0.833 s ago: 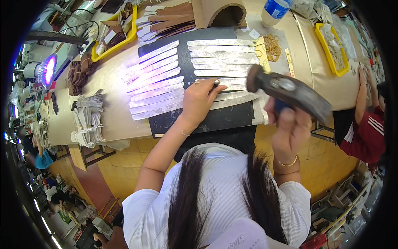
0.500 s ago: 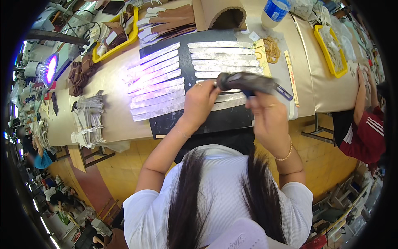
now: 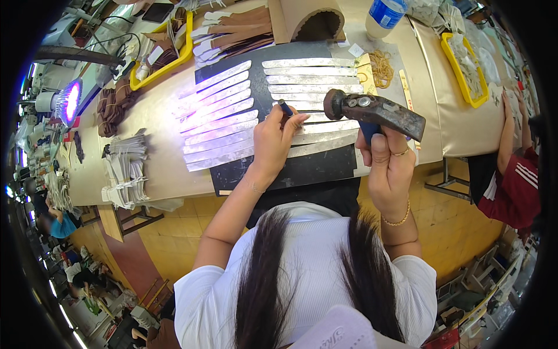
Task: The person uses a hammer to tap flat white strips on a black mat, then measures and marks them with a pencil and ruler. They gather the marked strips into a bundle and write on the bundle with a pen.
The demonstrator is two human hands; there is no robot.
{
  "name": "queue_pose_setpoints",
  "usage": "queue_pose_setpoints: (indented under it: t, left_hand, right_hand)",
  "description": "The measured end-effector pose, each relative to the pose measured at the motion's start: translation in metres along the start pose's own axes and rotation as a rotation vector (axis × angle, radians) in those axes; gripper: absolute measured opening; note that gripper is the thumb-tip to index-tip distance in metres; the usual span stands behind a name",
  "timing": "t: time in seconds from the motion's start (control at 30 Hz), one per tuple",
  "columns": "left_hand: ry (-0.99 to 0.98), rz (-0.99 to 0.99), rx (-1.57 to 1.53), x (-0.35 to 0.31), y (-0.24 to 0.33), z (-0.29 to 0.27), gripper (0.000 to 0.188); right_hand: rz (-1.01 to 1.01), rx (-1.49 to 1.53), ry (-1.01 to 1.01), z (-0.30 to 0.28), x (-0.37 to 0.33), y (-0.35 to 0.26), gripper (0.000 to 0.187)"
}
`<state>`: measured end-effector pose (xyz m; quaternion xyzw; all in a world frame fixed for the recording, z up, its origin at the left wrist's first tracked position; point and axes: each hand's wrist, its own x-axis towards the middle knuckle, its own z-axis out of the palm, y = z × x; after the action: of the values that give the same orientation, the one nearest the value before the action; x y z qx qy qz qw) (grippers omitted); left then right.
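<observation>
My right hand [image 3: 390, 166] is closed round the blue handle of a hammer [image 3: 386, 113], whose worn metal head is raised over the right end of the right-hand strips. Between the thumb and fingers of my left hand [image 3: 273, 139] stands a short dark rod-shaped punch [image 3: 285, 107], its top end showing and its lower tip hidden. That hand rests by the near left ends of the right-hand silvery strips [image 3: 311, 80]. More silvery strips [image 3: 224, 123] lie side by side in a left-hand column. Both sets rest on a black mat [image 3: 256, 180].
Brown and white strips [image 3: 238, 32] lie behind the mat, beside a cardboard tube [image 3: 317, 23]. Yellow trays [image 3: 189, 41] stand at both sides. A blue-labelled bottle [image 3: 383, 17] and rubber bands [image 3: 381, 70] sit at the back right. A lit lamp [image 3: 70, 103] shines from the left; another person [image 3: 511, 180] is at right.
The hammer has come away from beside my left hand, up and to the right, and its head has turned. My left hand stays nearly in place with the punch.
</observation>
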<state>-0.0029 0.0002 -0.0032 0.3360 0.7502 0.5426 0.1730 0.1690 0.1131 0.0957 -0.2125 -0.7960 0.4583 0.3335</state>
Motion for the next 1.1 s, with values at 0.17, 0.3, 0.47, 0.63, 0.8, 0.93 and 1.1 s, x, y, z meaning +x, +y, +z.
queue_pose_setpoints:
  t: [0.17,0.3,0.47,0.63,0.8,0.93,1.1]
  left_hand:
    - [0.062,-0.020,-0.019,0.016,0.006,-0.008,0.019]
    - [-0.052,-0.115,-0.007,0.017,-0.001,-0.014,0.015]
    - [-0.069,-0.139,-0.040,0.017,-0.001,-0.010,0.016]
    - [-0.029,-0.137,-0.074,0.015,-0.005,-0.008,0.018]
    - [0.000,-0.101,-0.052,0.014,-0.005,-0.005,0.020]
    - [0.014,-0.050,0.010,0.013,-0.007,-0.004,0.021]
    - [0.015,0.172,0.187,0.012,-0.012,-0.001,0.022]
  right_hand:
    - [0.008,0.021,0.001,0.000,-0.001,0.002,0.025]
    - [0.018,0.026,0.000,0.001,-0.001,0.004,0.025]
    - [0.043,0.028,-0.007,0.000,-0.002,0.006,0.025]
    - [0.044,0.040,-0.004,0.001,-0.002,0.006,0.025]
    - [0.026,0.025,-0.005,0.000,-0.003,0.008,0.025]
    - [0.046,0.035,-0.011,0.001,-0.001,0.006,0.024]
    - [0.047,-0.035,-0.034,-0.001,0.004,-0.003,0.024]
